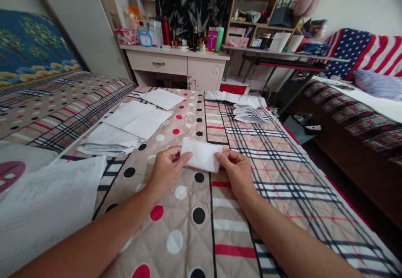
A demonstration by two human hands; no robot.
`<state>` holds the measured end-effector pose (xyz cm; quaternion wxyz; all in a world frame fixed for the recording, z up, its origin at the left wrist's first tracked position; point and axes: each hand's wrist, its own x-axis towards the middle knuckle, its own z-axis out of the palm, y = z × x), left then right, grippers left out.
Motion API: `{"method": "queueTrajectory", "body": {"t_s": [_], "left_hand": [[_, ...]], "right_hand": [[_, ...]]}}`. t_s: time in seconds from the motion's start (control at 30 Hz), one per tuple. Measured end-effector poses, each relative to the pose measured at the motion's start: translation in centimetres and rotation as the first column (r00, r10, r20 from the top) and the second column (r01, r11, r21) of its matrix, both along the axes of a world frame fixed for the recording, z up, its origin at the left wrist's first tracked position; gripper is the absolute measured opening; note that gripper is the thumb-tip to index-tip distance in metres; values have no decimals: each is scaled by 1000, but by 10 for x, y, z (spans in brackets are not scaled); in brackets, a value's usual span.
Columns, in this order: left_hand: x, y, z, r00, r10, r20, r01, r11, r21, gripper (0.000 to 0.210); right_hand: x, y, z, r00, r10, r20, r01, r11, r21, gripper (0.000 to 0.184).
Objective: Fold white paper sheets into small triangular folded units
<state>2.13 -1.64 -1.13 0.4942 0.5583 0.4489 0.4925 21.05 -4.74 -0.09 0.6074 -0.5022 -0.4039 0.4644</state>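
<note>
Two bare arms (pixel 103 232) are showing nearest, and the bottom edge is cutting both of them off. Between the two hands, one small white paper (pixel 201 154) is sitting, and it is looking folded. Most of the fingers are hiding behind the paper, so nobody is seeing their tips. Whether the paper is touching the quilt (pixel 201 248) below is being hard to tell.

The left hand (pixel 168 165) is pinching the paper's left end, with its thumb lying on top. The right hand (pixel 237 169) is pinching the right end the same way. The paper is slanting a little, its right end nearer the camera.

Farther left, one messy pile of white papers (pixel 135 117) is lying, and its sheets are overlapping too much to count. At the bottom left, a printed paper (pixel 56 202) is running out of view, and its words are being too blurry to read. Farther right, one long row of folded papers (pixel 232 98) and one fanned-out pile (pixel 249 114) are resting close together. Past the bed, one dresser (pixel 169 63) is holding one blue clock (pixel 145 38) and one red bottle (pixel 165 30).
</note>
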Motion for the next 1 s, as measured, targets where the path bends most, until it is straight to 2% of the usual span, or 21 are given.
{"method": "queueTrajectory", "body": {"t_s": [0.2, 0.47, 0.67, 1.0], "left_hand": [[-3, -4, 5, 999, 32, -16, -31, 995, 98, 23], [-2, -4, 6, 995, 88, 39, -87, 996, -26, 23], [-4, -5, 6, 994, 109, -22, -108, 992, 58, 22], [-3, -5, 6, 993, 119, -7, -119, 991, 63, 23]], "right_hand": [[0, -1, 0, 997, -76, 32, 73, 994, 79, 27], [1, -1, 2, 993, -116, 32, 114, 991, 77, 28], [0, -2, 3, 991, -133, 12, 132, 988, 83, 27], [3, -2, 1, 986, -161, 53, 152, 978, 146, 27]]}}
